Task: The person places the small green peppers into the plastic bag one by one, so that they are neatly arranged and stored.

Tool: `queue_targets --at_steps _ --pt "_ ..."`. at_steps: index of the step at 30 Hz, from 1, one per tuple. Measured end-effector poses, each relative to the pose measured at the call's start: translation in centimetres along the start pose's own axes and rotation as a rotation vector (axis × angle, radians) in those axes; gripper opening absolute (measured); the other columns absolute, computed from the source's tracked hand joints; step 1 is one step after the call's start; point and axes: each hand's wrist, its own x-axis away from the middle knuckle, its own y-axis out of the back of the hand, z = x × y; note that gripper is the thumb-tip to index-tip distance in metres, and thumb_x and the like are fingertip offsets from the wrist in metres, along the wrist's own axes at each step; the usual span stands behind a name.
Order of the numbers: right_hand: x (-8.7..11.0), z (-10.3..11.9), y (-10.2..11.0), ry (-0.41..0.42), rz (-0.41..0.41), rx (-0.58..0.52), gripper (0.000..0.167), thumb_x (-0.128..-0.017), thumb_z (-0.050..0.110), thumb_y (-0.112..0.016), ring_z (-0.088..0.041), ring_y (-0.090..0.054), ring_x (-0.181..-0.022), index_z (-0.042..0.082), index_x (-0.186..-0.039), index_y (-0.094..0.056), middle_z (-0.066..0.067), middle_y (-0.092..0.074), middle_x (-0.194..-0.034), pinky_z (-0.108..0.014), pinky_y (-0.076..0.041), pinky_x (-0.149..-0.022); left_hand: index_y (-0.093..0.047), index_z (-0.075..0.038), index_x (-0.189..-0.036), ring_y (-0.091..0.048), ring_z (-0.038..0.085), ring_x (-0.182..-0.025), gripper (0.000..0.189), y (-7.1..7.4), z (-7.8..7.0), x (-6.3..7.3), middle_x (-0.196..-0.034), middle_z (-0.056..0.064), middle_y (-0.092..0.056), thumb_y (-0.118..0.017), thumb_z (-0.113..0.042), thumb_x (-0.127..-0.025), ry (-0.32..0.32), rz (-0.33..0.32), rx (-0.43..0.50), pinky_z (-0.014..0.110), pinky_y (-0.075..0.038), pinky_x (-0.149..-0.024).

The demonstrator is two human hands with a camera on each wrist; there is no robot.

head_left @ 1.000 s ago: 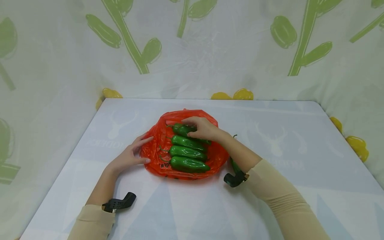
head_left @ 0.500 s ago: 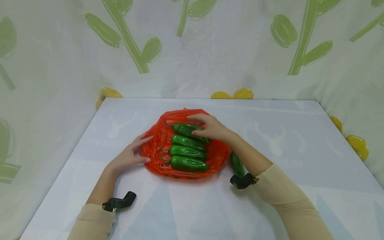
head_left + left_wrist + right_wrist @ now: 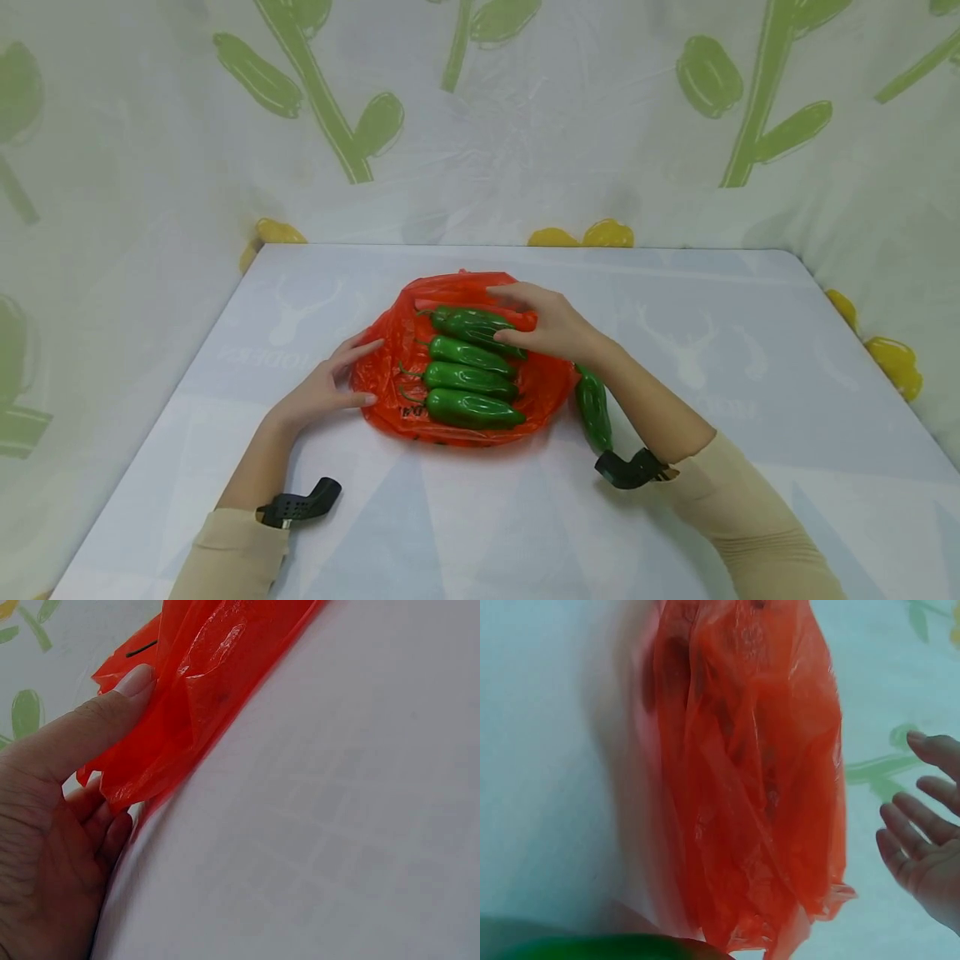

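A red plastic bag (image 3: 543, 392) lies on the table with its mouth facing up. Several long green peppers (image 3: 474, 410) rest in it side by side, stems to the left. My left hand (image 3: 324, 390) holds the bag's left edge, thumb on the near side and index finger farther back; in the left wrist view, red film (image 3: 210, 667) passes between thumb and fingers. Over the bag's right rim hovers my right hand (image 3: 551, 321), fingers parted and holding nothing. Its thumb is beside the farthest peppers; whether it touches one, I cannot tell.
Another green pepper (image 3: 594, 408) lies on the table just right of the bag, beside the right forearm. A pale patterned cloth covers the table (image 3: 750, 400). Behind it hangs a curtain (image 3: 570, 125) with green plant prints.
My right hand has let go of the farthest pepper and drawn back to the right, away from the row. The pepper outside the bag shows more fully. The left hand stays put.
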Motion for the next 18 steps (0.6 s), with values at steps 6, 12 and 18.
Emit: queue_targets --at_steps 6,12,18 --pt "1.6 1.1 0.3 0.029 -0.077 0.029 0.056 -0.08 0.01 -0.075 -0.03 -0.056 -0.112 0.0 -0.131 -0.052 -0.014 -0.058 -0.127 -0.049 -0.048 -0.094 -0.039 -0.021 -0.145 -0.008 0.038 -0.144 0.075 0.0 -0.1 0.1 -0.159 0.006 -0.011 -0.074 -0.024 -0.079 0.014 -0.001 0.009 0.067 -0.019 -0.107" --pt "3.4 1.9 0.8 0.084 -0.143 0.043 0.057 -0.077 0.005 -0.077 -0.027 -0.057 -0.108 0.001 -0.129 -0.054 -0.013 -0.059 -0.124 -0.049 -0.05 -0.091 -0.039 -0.021 -0.145 -0.008 0.037 -0.144 0.075 0.0 0.0 0.1 -0.159 0.005 -0.011 -0.074 -0.023 -0.078 0.018 0.001 0.015 0.067 -0.019 -0.107" --pt "5.1 2.2 1.2 0.098 -0.164 0.048 0.058 -0.077 0.005 -0.076 -0.026 -0.053 -0.115 0.004 -0.131 -0.053 -0.01 -0.057 -0.128 -0.048 -0.05 -0.091 -0.039 -0.02 -0.145 -0.007 0.038 -0.144 0.075 0.0 0.0 0.1 -0.159 0.006 -0.01 -0.074 -0.023 -0.078 0.016 0.001 0.012 0.068 -0.018 -0.107"
